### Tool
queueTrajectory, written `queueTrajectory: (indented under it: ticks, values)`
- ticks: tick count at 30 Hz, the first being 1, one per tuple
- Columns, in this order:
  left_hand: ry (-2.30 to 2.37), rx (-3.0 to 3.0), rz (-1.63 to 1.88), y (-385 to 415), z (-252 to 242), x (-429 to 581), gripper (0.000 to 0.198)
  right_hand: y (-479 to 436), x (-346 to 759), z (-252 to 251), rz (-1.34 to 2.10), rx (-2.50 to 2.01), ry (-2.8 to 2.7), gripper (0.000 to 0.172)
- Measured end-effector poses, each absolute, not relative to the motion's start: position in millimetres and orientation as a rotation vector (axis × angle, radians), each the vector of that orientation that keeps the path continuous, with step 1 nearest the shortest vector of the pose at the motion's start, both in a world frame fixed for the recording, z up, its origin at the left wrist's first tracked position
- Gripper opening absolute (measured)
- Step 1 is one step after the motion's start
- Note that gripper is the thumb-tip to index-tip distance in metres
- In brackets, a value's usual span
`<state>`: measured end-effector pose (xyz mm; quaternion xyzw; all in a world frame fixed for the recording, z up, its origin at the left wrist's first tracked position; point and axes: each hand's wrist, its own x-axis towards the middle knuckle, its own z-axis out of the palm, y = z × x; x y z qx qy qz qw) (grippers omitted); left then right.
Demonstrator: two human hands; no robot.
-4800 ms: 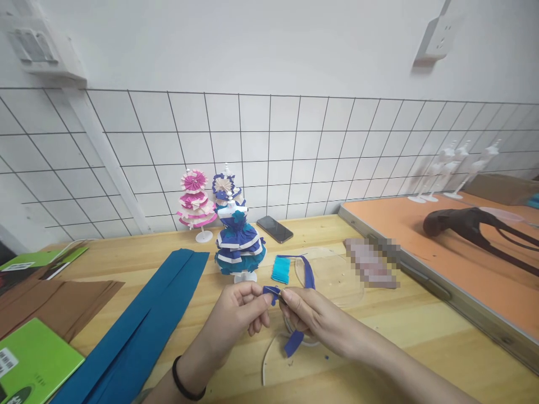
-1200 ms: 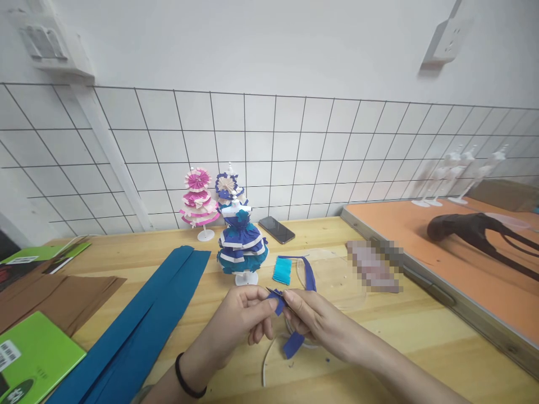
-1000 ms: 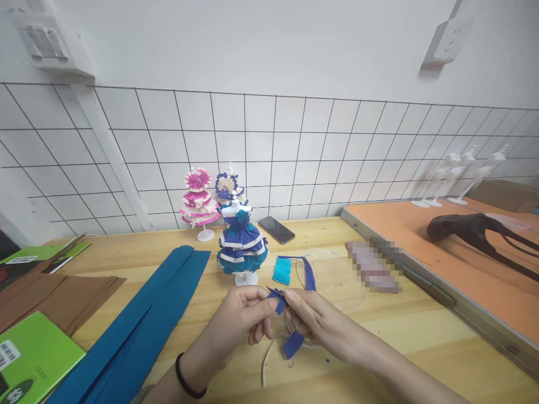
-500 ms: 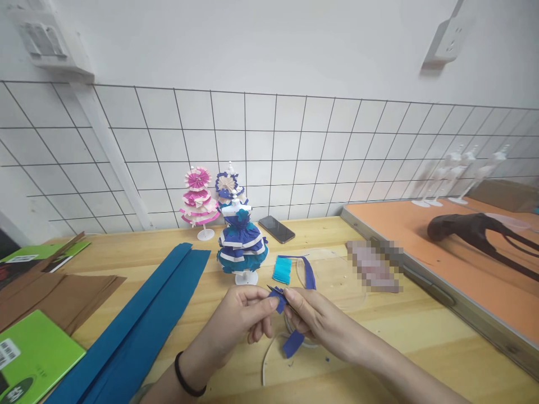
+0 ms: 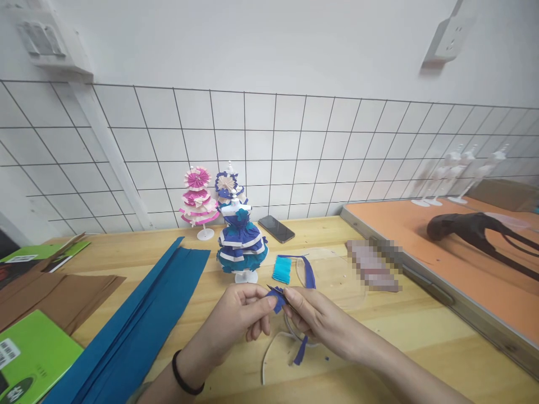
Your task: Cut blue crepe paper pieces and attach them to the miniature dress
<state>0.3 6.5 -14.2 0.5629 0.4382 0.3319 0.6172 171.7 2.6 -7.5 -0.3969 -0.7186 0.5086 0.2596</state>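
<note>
Head view, looking down at two bare hands that meet low in the middle of a wooden table [image 5: 400, 331]. The left hand [image 5: 240, 317] and the right hand [image 5: 314, 320] come together fingertip to fingertip, each pinching a small folded blue paper strip [image 5: 278, 298] between thumb and forefinger. The strip sits right at the meeting point of the two hands, raised just above the tabletop. A loose tail of the strip hangs down below the right hand's fingers. A black band [image 5: 182, 379] circles the left wrist.

Just beyond the hands stands a blue and white paper dress [image 5: 241, 247] on a small white stand. Beside it to the right lies a turquoise pleated piece [image 5: 281, 270], next to a clear plastic sheet [image 5: 337, 275]. Behind the dress stands a pink paper dress [image 5: 197, 201], with a dark phone [image 5: 275, 228] lying near the tiled wall. A long teal paper sheet [image 5: 138, 325] runs diagonally at left, with brown paper [image 5: 54, 294] and a green booklet [image 5: 29, 359] farther left.
</note>
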Motion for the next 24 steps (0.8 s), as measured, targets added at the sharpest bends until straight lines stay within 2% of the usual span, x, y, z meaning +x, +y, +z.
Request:
queueTrajectory:
  ticks: [24]
  values:
    - [1.054,1.354,0.753,4.9,-8.6,-2.4,0.027,2.4,174.1,-4.8,1.358,-1.108,-1.988,0.04]
